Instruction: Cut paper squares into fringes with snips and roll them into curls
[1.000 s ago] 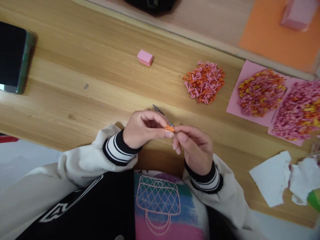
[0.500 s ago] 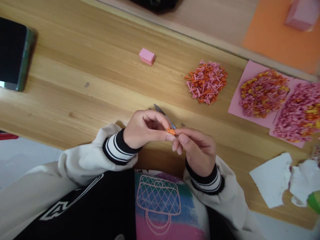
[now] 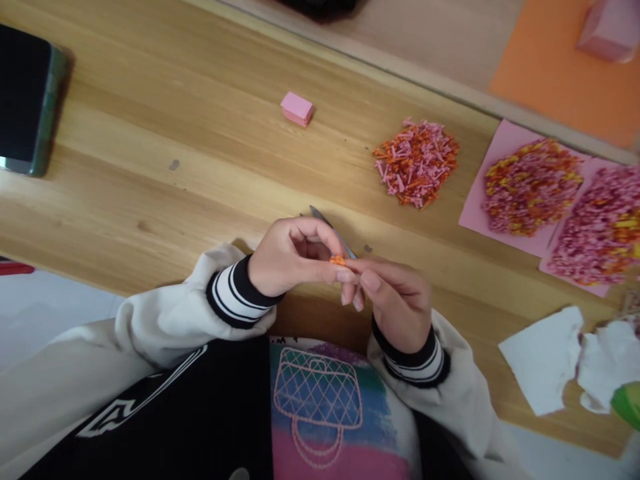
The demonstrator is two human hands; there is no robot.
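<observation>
Between the thumb and index finger of my left hand [image 3: 287,260] is a small crumpled orange paper piece [image 3: 337,261]. My right hand [image 3: 403,300] is closed beside it. Its index fingertip presses the right end of the piece, and its thumb lies against that finger. Just beyond the hands, a pointed grey metal blade [image 3: 327,223] with a bluish part lies on the wooden table [image 3: 200,220]; the rest of this tool is hidden by my hands. Farther off are a small pink paper stack [image 3: 297,109] and a heap of tiny pink and orange paper bits [image 3: 417,163].
Two pink sheets [image 3: 473,207] at the right carry heaps of pink, orange and yellow bits. Torn white paper [image 3: 545,360] is at the lower right, a phone [image 3: 25,100] at the left. A larger pink block [image 3: 607,30] rests on an orange sheet [image 3: 540,67].
The orange piece has turned slightly and shifted a little left between my fingers. Both hands keep nearly the same pose, and the view has moved slightly.
</observation>
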